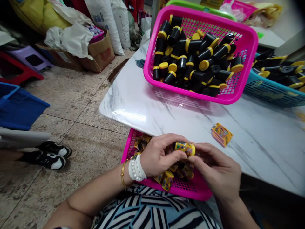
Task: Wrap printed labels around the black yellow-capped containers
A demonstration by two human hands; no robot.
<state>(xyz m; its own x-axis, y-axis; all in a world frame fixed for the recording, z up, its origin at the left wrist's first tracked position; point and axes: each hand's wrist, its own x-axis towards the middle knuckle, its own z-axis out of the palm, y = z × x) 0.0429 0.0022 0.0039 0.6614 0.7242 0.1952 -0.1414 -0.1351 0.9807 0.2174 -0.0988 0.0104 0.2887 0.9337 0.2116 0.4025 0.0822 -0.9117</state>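
Between my two hands is a small cylindrical container with a yellow cap and a colourful printed wrap. My left hand grips its body between thumb and fingers. At the capped end, the thumb and fingertips of my right hand close on it. Below my hands, a pink basket on my lap holds several wrapped containers with yellow caps. On the table just beyond my right hand lies a stack of printed yellow labels.
A larger pink basket full of black, yellow-capped containers stands on the white marbled table. A blue basket with similar containers is at right. Left on the floor are a blue bin, a cardboard box and another person's shoes.
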